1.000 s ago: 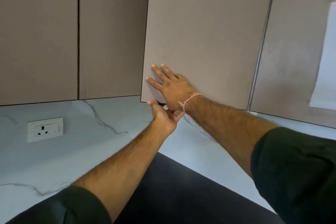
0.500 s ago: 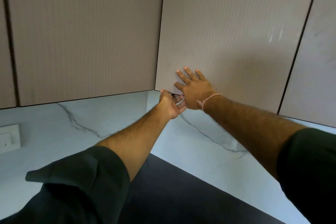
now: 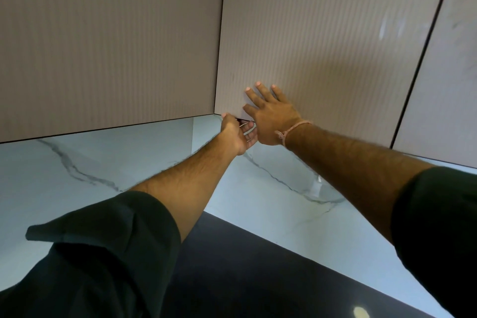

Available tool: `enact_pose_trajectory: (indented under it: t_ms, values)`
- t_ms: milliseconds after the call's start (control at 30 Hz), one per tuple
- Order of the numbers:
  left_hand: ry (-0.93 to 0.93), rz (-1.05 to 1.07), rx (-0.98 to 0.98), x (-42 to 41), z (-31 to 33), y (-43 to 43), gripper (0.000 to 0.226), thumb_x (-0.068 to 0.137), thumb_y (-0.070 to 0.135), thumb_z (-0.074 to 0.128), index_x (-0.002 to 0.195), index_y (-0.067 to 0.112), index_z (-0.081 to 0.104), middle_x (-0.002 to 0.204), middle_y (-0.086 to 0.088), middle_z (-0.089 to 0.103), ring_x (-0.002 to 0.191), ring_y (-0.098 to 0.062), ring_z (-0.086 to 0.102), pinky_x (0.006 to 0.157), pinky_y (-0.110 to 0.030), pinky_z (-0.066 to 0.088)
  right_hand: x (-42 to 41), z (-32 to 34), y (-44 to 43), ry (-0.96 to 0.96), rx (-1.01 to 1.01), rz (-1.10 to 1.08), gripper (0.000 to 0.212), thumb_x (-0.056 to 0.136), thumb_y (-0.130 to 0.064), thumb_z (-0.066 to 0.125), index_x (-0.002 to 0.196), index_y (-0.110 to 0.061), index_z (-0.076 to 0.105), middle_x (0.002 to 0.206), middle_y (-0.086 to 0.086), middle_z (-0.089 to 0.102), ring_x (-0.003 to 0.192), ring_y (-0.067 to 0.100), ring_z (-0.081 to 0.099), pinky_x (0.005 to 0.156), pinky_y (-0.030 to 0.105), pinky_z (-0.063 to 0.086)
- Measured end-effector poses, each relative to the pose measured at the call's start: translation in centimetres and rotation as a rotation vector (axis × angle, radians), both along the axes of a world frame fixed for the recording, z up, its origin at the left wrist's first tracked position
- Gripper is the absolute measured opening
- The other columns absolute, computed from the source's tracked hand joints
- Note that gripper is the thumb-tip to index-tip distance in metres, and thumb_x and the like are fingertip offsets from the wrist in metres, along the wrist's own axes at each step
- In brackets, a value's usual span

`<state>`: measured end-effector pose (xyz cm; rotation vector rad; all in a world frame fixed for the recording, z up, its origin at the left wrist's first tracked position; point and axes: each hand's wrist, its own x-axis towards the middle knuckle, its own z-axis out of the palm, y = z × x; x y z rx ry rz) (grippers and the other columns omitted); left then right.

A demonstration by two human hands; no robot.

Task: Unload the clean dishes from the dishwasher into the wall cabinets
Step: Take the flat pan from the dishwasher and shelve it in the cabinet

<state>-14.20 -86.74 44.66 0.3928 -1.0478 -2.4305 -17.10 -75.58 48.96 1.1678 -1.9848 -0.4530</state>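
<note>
Beige ribbed laminate covers the wall cabinet door (image 3: 322,46), and both hands work at its lower left corner. The right hand (image 3: 271,119) lies flat on the door face with its fingers (image 3: 260,91) straight and spread, seemingly to steady or press the panel. A pale thread (image 3: 293,129) circles that wrist. The left hand (image 3: 238,134) sits palm-up under the bottom edge, thumb tip touching the edge and fingers loosely curved beneath it, probably feeling for a handle-less lip; no firm grip shows. The door looks shut or barely cracked. No dishes or dishwasher are in view, and neither hand carries anything. A matching door (image 3: 111,41) adjoins on the left and a third door (image 3: 444,72) on the right. Below them a grey-veined marble backsplash (image 3: 103,162) meets a dark countertop (image 3: 245,266).
</note>
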Motion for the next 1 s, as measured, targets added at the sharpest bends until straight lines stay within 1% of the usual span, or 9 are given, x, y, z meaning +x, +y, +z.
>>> enact_pose_trajectory:
  t_ms: [100,167,233,300,367,467,633,867,1000]
  values:
    - [0.011,-0.006,-0.015,1.0,-0.3,0.0,0.056,0.104,0.052,0.025,0.116,0.013,0.062,0.122,-0.008,0.068,0.107,-0.026,0.066,0.080,-0.037,0.058,1.1,-0.4,0.2,-0.045,0.009,-0.015,0.067,0.093,-0.044,0.052,0.152,-0.022,0.028,0.164,0.010,0.004,0.150,0.034,0.000,0.121,0.052,0.006]
    - [0.036,-0.011,-0.016,1.8,-0.5,0.5,0.051,0.104,0.048,0.027,0.117,0.011,0.060,0.122,-0.008,0.067,0.104,-0.026,0.066,0.071,-0.036,0.057,2.0,-0.8,0.8,-0.087,0.017,-0.017,0.070,0.089,-0.037,0.057,0.150,-0.018,0.030,0.162,0.012,0.010,0.149,0.034,0.009,0.119,0.051,0.020]
    - [0.062,-0.009,-0.012,2.7,-0.6,1.3,0.051,0.104,0.048,0.028,0.122,0.010,0.057,0.123,-0.009,0.066,0.104,-0.028,0.066,0.072,-0.038,0.057,2.9,-1.1,2.0,-0.147,0.008,-0.027,0.073,0.086,-0.033,0.061,0.149,-0.016,0.030,0.161,0.013,0.014,0.145,0.035,0.020,0.113,0.049,0.034]
    - [0.088,-0.001,-0.025,3.7,-0.7,2.5,0.052,0.105,0.046,0.028,0.132,0.009,0.051,0.128,-0.009,0.063,0.104,-0.029,0.065,0.077,-0.041,0.056,3.8,-1.3,3.5,-0.186,-0.003,-0.038,0.074,0.084,-0.034,0.064,0.148,-0.016,0.031,0.160,0.013,0.016,0.139,0.034,0.031,0.105,0.046,0.042]
    - [0.107,0.016,-0.052,4.9,-0.8,4.0,0.053,0.105,0.046,0.028,0.141,0.010,0.044,0.135,-0.010,0.060,0.104,-0.031,0.063,0.078,-0.042,0.055,4.6,-1.5,5.3,-0.218,-0.014,-0.054,0.075,0.084,-0.034,0.064,0.149,-0.017,0.031,0.159,0.012,0.016,0.137,0.034,0.034,0.103,0.046,0.043]
    - [0.116,0.039,-0.118,6.9,-0.8,6.8,0.057,0.105,0.049,0.029,0.149,0.014,0.037,0.141,-0.010,0.055,0.118,-0.035,0.059,0.089,-0.046,0.052,6.3,-1.5,9.0,-0.254,-0.032,-0.067,0.075,0.086,-0.034,0.063,0.151,-0.017,0.027,0.161,0.011,0.014,0.140,0.034,0.032,0.105,0.046,0.041]
    - [0.074,0.062,-0.254,10.8,-1.3,13.6,0.058,0.104,0.051,0.029,0.149,0.015,0.038,0.142,-0.009,0.054,0.123,-0.035,0.055,0.104,-0.049,0.046,10.5,-1.9,17.3,-0.293,-0.064,-0.052,0.073,0.088,-0.032,0.060,0.150,-0.015,0.027,0.163,0.010,0.011,0.141,0.033,0.033,0.106,0.045,0.041]
    - [-0.032,0.095,-0.383,17.2,-4.6,26.3,0.057,0.103,0.052,0.031,0.142,0.014,0.047,0.134,-0.008,0.060,0.117,-0.032,0.059,0.102,-0.047,0.048,17.0,-4.7,31.6,-0.385,-0.122,-0.015,0.067,0.089,-0.027,0.058,0.148,-0.012,0.030,0.162,0.011,0.015,0.135,0.034,0.039,0.102,0.044,0.042]
    - [-0.118,0.108,-0.441,20.2,-7.3,33.4,0.055,0.103,0.051,0.030,0.135,0.013,0.053,0.131,-0.008,0.062,0.115,-0.031,0.060,0.105,-0.048,0.046,19.8,-7.6,39.5,-0.444,-0.158,0.022,0.061,0.089,-0.025,0.057,0.144,-0.010,0.035,0.157,0.012,0.026,0.128,0.034,0.046,0.099,0.043,0.045]
